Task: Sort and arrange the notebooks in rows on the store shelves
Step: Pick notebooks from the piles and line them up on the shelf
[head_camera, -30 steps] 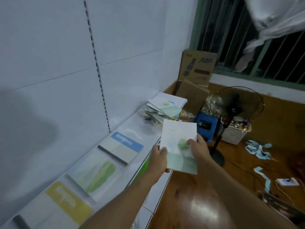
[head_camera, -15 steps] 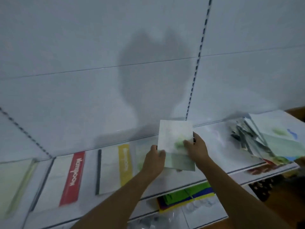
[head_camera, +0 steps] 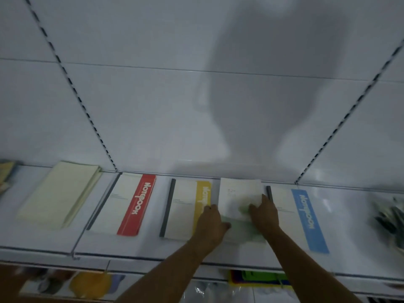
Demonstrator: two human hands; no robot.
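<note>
The white back wall [head_camera: 153, 95] fills most of the view, two dotted slotted strips running down it and a big shadow lying above the hands. Below it is the long white shelf [head_camera: 140, 246], with notebooks laid flat in a row. Farthest left of the grip sits a plain cream notebook [head_camera: 59, 193], then the red-banded notebook [head_camera: 129, 204], then the yellow-banded notebook [head_camera: 185, 208], whose right edge sits right under the left hand. Just right of the grip lies the blue-banded notebook [head_camera: 299, 217], and well off to the right a blurred heap of more notebooks [head_camera: 389, 217].

Now the action: the green-and-white notebook [head_camera: 239, 197] is in the gap between yellow and blue, low over the shelf; whether it already lies flat I cannot tell. The left hand [head_camera: 211, 224] grips its left edge, fingers curled round it. The right hand [head_camera: 264, 215] has its thumb on the cover and fingers over the right edge, clamped on the same notebook. Both forearms reach in from below.

Beneath the grip, on the lower shelf, there are bright green and purple folders [head_camera: 260, 277], and down to the left a yellow blurred thing [head_camera: 89, 285].
</note>
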